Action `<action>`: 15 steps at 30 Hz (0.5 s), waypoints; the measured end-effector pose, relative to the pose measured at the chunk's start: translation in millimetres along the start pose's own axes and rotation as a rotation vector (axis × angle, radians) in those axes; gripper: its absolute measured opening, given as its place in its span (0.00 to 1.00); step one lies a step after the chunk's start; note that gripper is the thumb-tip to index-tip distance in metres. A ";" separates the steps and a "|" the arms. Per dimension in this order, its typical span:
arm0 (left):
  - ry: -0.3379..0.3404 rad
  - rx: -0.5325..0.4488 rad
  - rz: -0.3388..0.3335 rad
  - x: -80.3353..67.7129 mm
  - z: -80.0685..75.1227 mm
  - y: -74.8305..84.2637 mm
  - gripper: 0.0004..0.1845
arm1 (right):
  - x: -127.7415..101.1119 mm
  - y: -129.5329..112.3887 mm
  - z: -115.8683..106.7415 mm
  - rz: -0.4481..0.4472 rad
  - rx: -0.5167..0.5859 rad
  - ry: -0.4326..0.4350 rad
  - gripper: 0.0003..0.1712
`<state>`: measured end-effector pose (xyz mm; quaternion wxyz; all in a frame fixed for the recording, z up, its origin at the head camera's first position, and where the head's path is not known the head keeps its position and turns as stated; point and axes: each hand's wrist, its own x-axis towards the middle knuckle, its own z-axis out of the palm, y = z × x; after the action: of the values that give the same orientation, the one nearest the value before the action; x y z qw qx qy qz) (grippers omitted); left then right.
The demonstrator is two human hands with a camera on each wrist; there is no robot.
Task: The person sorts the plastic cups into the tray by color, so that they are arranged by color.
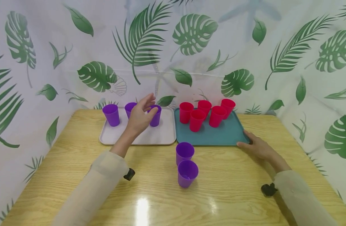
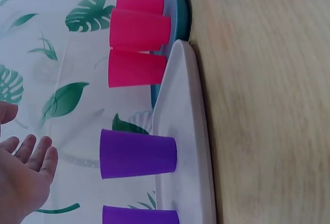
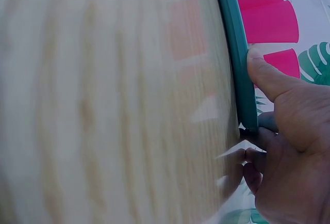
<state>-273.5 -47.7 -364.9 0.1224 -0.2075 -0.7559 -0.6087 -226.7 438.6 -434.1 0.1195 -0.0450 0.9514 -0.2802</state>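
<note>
My left hand (image 1: 141,114) hovers over the white tray (image 1: 139,140), its fingers spread apart and nothing between them. Below it, a purple cup (image 2: 138,154) stands upright near the tray's right side. Another purple cup (image 1: 129,108) is partly hidden behind the hand, and a third purple cup (image 1: 111,115) stands at the left. At the right front corner of the teal tray (image 1: 212,140), my right hand (image 1: 258,146) grips the edge, thumb on the rim and fingers around the corner. Several red cups (image 1: 197,120) stand upright on that tray.
Two more purple cups, a rear one (image 1: 185,153) and a front one (image 1: 187,174), stand on the wooden table (image 1: 150,182) before the trays. Behind the table hangs a leaf-patterned cloth (image 1: 195,66). The two trays lie side by side.
</note>
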 end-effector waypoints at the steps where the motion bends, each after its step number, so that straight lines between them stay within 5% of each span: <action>1: -0.017 -0.023 -0.001 -2.5 0.9 2.2 0.31 | 0.1 0.2 -0.2 -0.002 -0.002 0.001 0.57; 8: -0.129 -0.113 0.004 -18.4 12.7 11.4 0.29 | -0.2 1.0 -1.0 -0.006 0.002 0.001 0.57; 15: -0.283 -0.079 -0.005 -37.6 21.5 17.0 0.30 | -0.5 -0.3 0.0 -0.003 0.002 0.000 0.57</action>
<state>-230.9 -30.0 -371.5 0.0049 -0.2942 -0.7415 -0.6030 -226.2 438.4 -433.9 0.1190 -0.0462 0.9511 -0.2813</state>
